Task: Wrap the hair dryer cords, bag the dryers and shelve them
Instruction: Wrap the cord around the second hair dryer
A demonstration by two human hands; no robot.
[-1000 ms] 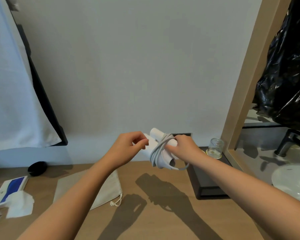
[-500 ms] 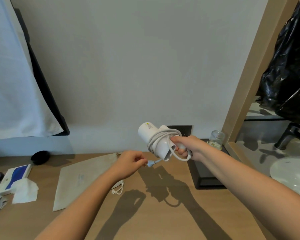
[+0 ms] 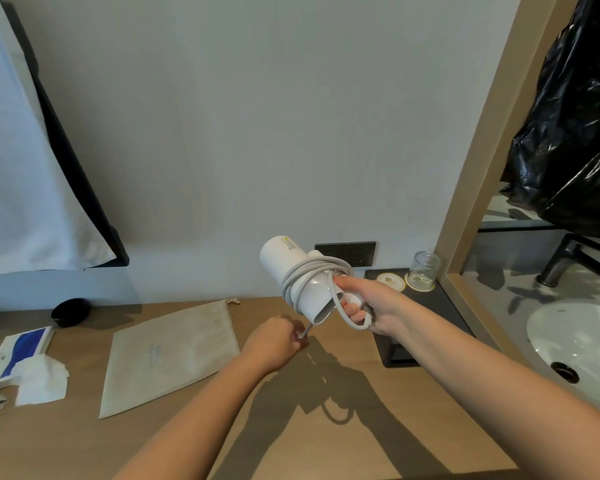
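Note:
A white hair dryer (image 3: 286,263) is held up above the wooden counter (image 3: 291,427), its grey cord (image 3: 303,273) coiled several times around the barrel. My right hand (image 3: 371,306) grips the folded handle, with a loose loop of cord hanging over the fingers. Just below and left of the dryer, my left hand (image 3: 274,342) pinches the cord's free end near the plug. A beige drawstring bag (image 3: 168,355) lies flat on the counter to the left of my left hand.
A black tray (image 3: 440,303) with coasters and an upturned glass (image 3: 424,270) stands at the right, by a wooden frame (image 3: 471,188). A white sink (image 3: 582,337) and dark tap lie beyond. Tissues (image 3: 40,379), a blue-white box (image 3: 21,348) and a black lid (image 3: 70,310) sit at left.
My right hand took the handle and lifted the wrapped dryer. My left hand let go of the barrel, dropped below it and now pulls the cord's end down.

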